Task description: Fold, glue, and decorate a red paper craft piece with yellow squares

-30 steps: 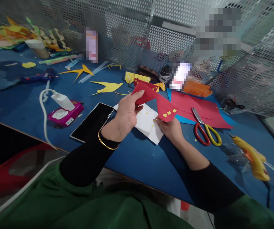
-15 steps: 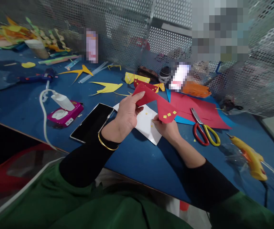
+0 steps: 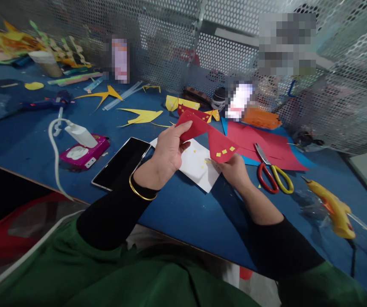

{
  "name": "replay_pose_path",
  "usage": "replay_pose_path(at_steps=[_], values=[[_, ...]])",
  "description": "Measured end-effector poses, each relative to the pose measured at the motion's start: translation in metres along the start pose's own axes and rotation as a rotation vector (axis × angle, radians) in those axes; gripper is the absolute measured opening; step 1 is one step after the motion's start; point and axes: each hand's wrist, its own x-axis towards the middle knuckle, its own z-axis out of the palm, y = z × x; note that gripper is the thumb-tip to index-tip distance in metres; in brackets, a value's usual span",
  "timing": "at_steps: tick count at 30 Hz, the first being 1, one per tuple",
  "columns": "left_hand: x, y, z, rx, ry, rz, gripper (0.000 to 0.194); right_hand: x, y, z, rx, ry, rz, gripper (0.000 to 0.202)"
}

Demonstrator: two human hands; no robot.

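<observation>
My left hand (image 3: 169, 149) grips the left part of a folded red paper piece (image 3: 222, 145), with the thumb on top. Three small yellow squares sit in a row on the paper's right flap. My right hand (image 3: 234, 170) is at the lower edge of that flap, its fingertips partly hidden behind the paper, so what they pinch cannot be made out. Below the red piece a white sheet (image 3: 199, 172) lies on the blue table, with a few tiny yellow bits on it.
Left of my hands lie a black tablet (image 3: 122, 164) and a magenta power socket (image 3: 85, 152). On the right are scissors (image 3: 269, 170), red sheets (image 3: 266, 147) and a yellow glue gun (image 3: 333, 209). Yellow paper cutouts (image 3: 143, 116) lie behind; mesh panels stand at the back.
My right hand has moved slightly right, from over the white sheet to the flap's lower edge. A small yellow piece now shows on the sheet near its fingertips. The view has shifted slightly.
</observation>
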Motion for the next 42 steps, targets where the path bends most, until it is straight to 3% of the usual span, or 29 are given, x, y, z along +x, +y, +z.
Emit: replay_pose_path(at_steps=[6, 11, 15, 20, 25, 42], values=[[0.003, 0.0, -0.002, 0.0, -0.013, 0.017, 0.027, -0.001, 0.003, -0.023, 0.128, 0.003, 0.053, 0.014], [0.001, -0.001, -0.001, 0.005, 0.006, -0.001, 0.025, -0.002, -0.008, -0.052, 0.204, 0.214, 0.041, 0.018], [-0.007, -0.011, 0.002, 0.075, -0.054, -0.015, 0.027, -0.009, -0.028, -0.063, 0.266, 0.373, -0.069, 0.016], [-0.022, -0.031, 0.005, 0.212, -0.139, -0.103, 0.015, -0.029, -0.055, -0.051, 0.227, 0.374, -0.201, 0.018], [-0.029, -0.039, 0.004, 0.259, -0.205, -0.1, 0.018, -0.046, -0.071, -0.032, -0.052, 0.355, -0.299, 0.014], [-0.035, -0.042, 0.004, 0.221, -0.319, -0.162, 0.008, -0.046, -0.066, -0.02, -0.354, 0.411, -0.341, 0.012]])
